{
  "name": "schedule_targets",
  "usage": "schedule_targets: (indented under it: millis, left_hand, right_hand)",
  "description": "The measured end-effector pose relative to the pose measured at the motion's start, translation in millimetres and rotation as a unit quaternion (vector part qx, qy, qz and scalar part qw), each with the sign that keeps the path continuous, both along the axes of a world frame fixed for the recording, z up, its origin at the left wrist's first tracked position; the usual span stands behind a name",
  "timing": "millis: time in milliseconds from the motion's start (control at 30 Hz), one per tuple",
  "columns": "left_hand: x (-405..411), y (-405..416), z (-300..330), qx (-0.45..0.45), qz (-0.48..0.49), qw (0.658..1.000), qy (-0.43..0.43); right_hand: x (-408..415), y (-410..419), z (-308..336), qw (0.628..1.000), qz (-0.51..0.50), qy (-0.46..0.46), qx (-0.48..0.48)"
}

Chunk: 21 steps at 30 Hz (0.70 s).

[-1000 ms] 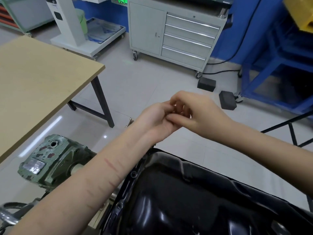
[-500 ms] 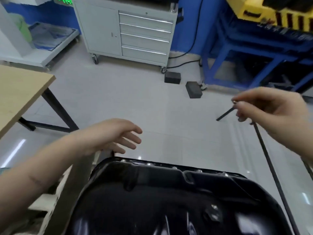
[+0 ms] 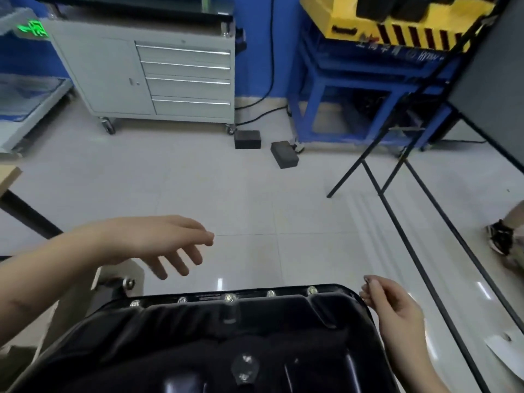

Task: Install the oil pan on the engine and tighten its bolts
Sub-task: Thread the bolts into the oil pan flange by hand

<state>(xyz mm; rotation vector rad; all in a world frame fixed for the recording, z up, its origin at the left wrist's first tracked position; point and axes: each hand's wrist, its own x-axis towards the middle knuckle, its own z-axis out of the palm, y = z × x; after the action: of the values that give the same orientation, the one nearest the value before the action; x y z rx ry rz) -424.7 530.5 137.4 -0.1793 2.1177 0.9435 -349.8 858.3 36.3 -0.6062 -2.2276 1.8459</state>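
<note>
— lying at the bottom of the frame, the black oil pan [image 3: 215, 344] runs its long axis left to right, bolts [image 3: 228, 298] along the far rim.
— hands?
— left hand [image 3: 158, 242] loose above; right hand [image 3: 394, 304] pinches something small at the pan's right corner. pale tiled floor [image 3: 255, 199], grey drawer cabinet [image 3: 158, 75] upper left.
</note>
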Motion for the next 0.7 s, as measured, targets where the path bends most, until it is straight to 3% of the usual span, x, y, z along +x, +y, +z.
schedule_targets:
  millis: [167, 700]
  left_hand:
    - [10, -16, -20, -0.112, -0.033, 0.985, -0.126]
    - [6, -11, -31, -0.114, -0.113, 0.977, -0.138]
  right_hand:
    - [2, -6, 0, 0.999, 0.012, 0.032, 0.039]
    - [1, -5, -2, 0.997, 0.043, 0.023, 0.052]
